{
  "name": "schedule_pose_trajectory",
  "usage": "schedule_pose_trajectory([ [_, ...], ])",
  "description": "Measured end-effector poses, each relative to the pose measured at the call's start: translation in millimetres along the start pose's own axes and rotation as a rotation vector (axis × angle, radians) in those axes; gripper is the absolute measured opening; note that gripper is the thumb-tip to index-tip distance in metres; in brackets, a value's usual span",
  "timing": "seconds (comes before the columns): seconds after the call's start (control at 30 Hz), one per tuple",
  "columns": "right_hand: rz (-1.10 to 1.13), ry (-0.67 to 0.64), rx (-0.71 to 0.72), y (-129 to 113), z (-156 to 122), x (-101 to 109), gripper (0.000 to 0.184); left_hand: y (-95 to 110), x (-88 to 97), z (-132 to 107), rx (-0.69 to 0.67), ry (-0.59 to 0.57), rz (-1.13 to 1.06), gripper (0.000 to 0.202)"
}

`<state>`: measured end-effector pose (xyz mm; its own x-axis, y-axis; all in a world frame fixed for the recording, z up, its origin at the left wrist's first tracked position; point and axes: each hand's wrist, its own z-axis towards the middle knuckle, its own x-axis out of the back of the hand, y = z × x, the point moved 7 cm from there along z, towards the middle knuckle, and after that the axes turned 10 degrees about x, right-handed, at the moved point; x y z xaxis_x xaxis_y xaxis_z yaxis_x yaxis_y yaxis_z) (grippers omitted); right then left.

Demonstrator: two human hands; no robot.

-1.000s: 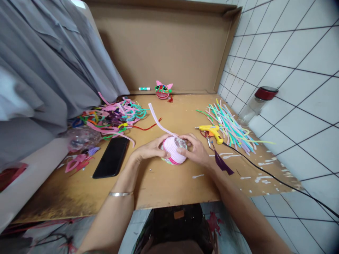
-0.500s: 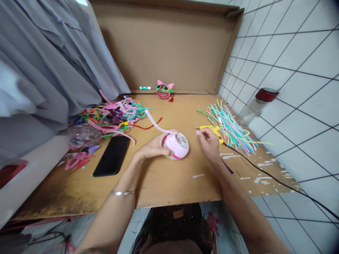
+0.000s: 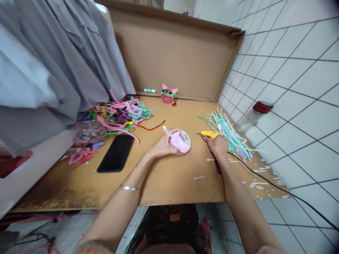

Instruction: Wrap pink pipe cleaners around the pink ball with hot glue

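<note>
My left hand [image 3: 164,145] is wrapped round a small rounded piece [image 3: 181,143] covered in coils of pale pink pipe cleaner, just above or on the table; I cannot tell which. Its open-looking end faces right, and a loose pipe cleaner end [image 3: 166,131] sticks up at the upper left. To the right, my right hand [image 3: 218,144] is closed round the handle of a yellow hot glue gun [image 3: 208,133], whose metal nozzle points left. The fingers partly hide the handle. A black cord [image 3: 254,171] trails from it to the lower right.
Pipe cleaners lie in a tangled heap [image 3: 124,113] at left and a straight bundle [image 3: 233,134] at right. A black phone [image 3: 115,153], a finished animal head [image 3: 168,94], a glue stick or marker [image 3: 149,90] and a red-lidded jar [image 3: 251,118] stand around. Cardboard [image 3: 174,56] backs the table.
My right hand has closed round the glue gun's handle. The wrapped piece has turned in my left hand, and its loose pipe cleaner end now shows shorter. The camera view has shifted slightly.
</note>
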<state>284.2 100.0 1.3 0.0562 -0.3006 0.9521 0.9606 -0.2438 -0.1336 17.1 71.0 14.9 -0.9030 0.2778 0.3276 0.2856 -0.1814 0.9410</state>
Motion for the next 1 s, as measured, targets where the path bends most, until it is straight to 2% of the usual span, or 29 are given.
schedule_pose_trajectory([
  [0.1,0.097,0.085,-0.003,6.9,3.5,-0.9,0.049,0.7,-0.1,0.9,-0.018,-0.009,0.014,0.079],
  [0.17,0.199,0.198,0.022,9.6,5.6,4.1,0.043,-0.6,0.3,1.7,-0.021,-0.02,0.014,0.079],
  [0.3,0.401,0.449,0.089,5.1,11.1,28.2,0.036,-4.6,5.1,3.5,-0.033,-0.011,0.03,0.081],
  [0.4,0.533,0.54,0.177,-11.8,14.6,48.9,0.026,-5.6,10.1,3.5,-0.041,0.014,0.059,0.081],
  [0.57,0.65,0.562,0.383,-45.5,-4.6,65.6,0.02,-2.8,11.4,0.8,-0.04,-0.018,0.027,0.081],
  [0.77,0.665,0.58,0.347,-41.9,-34.6,59.2,0.015,6.7,9.5,-5.1,-0.037,-0.046,0.064,0.079],
  [1.0,0.558,0.58,0.526,-52.5,-43.8,62.0,0.01,9.3,7.5,-11.5,-0.014,-0.095,0.012,0.08],
])
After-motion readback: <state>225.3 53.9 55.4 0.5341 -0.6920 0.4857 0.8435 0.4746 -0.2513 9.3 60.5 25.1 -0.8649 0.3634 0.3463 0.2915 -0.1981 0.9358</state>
